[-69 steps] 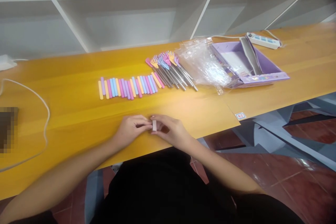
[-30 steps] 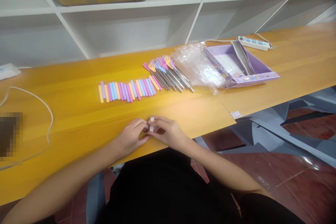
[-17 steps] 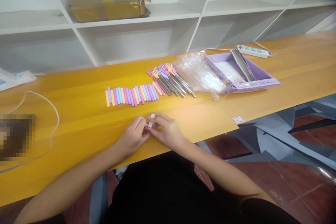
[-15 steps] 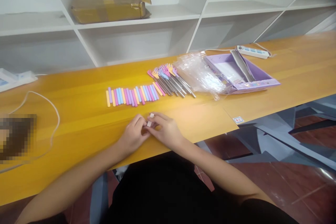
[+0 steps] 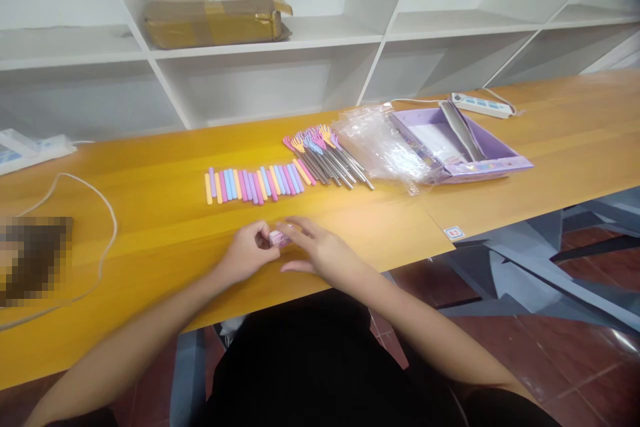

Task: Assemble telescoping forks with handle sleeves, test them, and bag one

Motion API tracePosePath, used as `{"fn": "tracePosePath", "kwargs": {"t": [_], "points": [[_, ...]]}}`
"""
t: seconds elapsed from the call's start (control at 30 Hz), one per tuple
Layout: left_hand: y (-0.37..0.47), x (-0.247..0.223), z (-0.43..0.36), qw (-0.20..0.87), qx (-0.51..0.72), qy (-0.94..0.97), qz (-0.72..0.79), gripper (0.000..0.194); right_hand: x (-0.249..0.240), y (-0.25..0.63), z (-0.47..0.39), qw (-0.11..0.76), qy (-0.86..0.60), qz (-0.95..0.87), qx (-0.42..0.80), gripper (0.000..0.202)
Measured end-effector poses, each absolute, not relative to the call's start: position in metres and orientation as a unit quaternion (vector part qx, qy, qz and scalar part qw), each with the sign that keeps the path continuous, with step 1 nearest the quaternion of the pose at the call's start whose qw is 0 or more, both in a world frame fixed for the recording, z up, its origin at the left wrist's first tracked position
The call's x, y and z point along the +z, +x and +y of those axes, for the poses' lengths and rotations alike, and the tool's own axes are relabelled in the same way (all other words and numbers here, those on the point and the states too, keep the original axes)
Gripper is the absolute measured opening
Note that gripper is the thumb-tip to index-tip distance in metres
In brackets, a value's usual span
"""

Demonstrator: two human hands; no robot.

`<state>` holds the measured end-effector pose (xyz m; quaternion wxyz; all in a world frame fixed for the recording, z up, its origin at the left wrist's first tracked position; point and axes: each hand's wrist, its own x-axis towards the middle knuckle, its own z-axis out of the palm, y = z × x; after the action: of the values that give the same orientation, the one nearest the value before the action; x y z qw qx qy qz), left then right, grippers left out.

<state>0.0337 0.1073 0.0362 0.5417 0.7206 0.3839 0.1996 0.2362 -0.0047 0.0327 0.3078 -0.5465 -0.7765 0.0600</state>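
Observation:
My left hand [image 5: 250,248] is closed, pinching a small white block with pink and purple print [image 5: 278,238]. What kind of thing it is I cannot make out. My right hand [image 5: 320,250] is open, its thumb apart from the fingers, and the fingers reach over the block's right end; whether they touch it I cannot tell. Beyond both hands lies a row of pastel sticks [image 5: 247,185] in pink, purple, blue and yellow. To the right of that row is a pile of small hand-shaped scratchers with metal rods [image 5: 330,157].
Crumpled clear plastic bags [image 5: 383,147] lie against an open purple box [image 5: 500,163]. Power strips [image 5: 483,105] sit at the back right and far left. A white cable [image 5: 107,213] loops at left. Behind the table [image 5: 165,233], a white shelf holds a taped brown parcel [image 5: 217,20].
My right thumb has come away from the small block and the right fingers have spread. The block has turned, so a printed pink side shows in my left hand.

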Motion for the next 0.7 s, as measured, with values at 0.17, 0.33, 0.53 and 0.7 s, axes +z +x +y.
{"fn": "tracePosePath", "kwargs": {"t": [0.17, 0.33, 0.53, 0.7], "points": [[0.034, 0.038, 0.111, 0.661, 0.192, 0.619, 0.377, 0.039, 0.043, 0.249, 0.001, 0.269, -0.511, -0.816, -0.043, 0.045], [0.035, 0.038, 0.109, 0.721, 0.178, 0.558, 0.37, 0.035, 0.051, 0.251, 0.011, 0.29, -0.462, -0.838, -0.008, 0.038], [0.035, 0.034, 0.112, 0.741, 0.164, 0.539, 0.365, 0.03, 0.061, 0.252, 0.016, 0.279, -0.46, -0.842, 0.045, 0.034], [0.033, 0.032, 0.116, 0.751, 0.17, 0.532, 0.353, 0.03, 0.07, 0.249, 0.018, 0.23, -0.485, -0.842, 0.064, 0.032]]}}
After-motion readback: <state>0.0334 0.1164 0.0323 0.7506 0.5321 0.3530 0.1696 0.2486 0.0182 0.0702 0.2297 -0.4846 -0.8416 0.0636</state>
